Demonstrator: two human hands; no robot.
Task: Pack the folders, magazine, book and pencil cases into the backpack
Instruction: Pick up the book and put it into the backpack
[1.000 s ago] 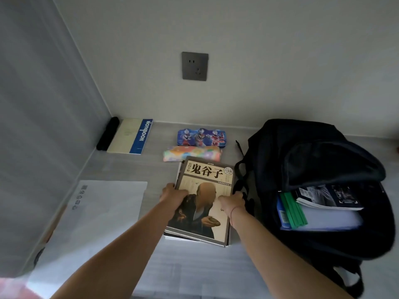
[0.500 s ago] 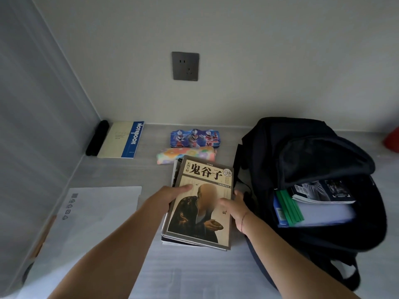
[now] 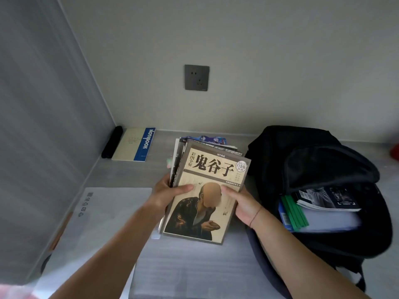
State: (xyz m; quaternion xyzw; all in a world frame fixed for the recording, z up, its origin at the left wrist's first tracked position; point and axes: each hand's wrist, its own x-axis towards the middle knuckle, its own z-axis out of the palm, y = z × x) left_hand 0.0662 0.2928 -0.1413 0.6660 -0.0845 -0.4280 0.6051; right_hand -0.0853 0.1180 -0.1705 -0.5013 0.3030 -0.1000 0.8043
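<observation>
Both hands, left (image 3: 167, 196) and right (image 3: 243, 205), fingers gripping tan paperback book (image 3: 205, 199) titled "鬼谷子", frame centre; one cream-and-blue "Notebook" pad (image 3: 135, 144) upper left

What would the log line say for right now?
left hand: gripping book stack | right hand: gripping book stack | backpack: open, partly packed

A grey wall socket (image 3: 196, 77) is mounted on the back wall (image 3: 259, 50). A cream notebook (image 3: 135, 144) with a blue spine band lies flat on the table (image 3: 194, 270) near the back left corner. A black cylindrical object (image 3: 112, 141) lies just beside the notebook, against the side panel (image 3: 38, 126). A white sheet (image 3: 108, 214) with printed icons lies at front left. A red object (image 3: 395, 152) shows at the right edge.
</observation>
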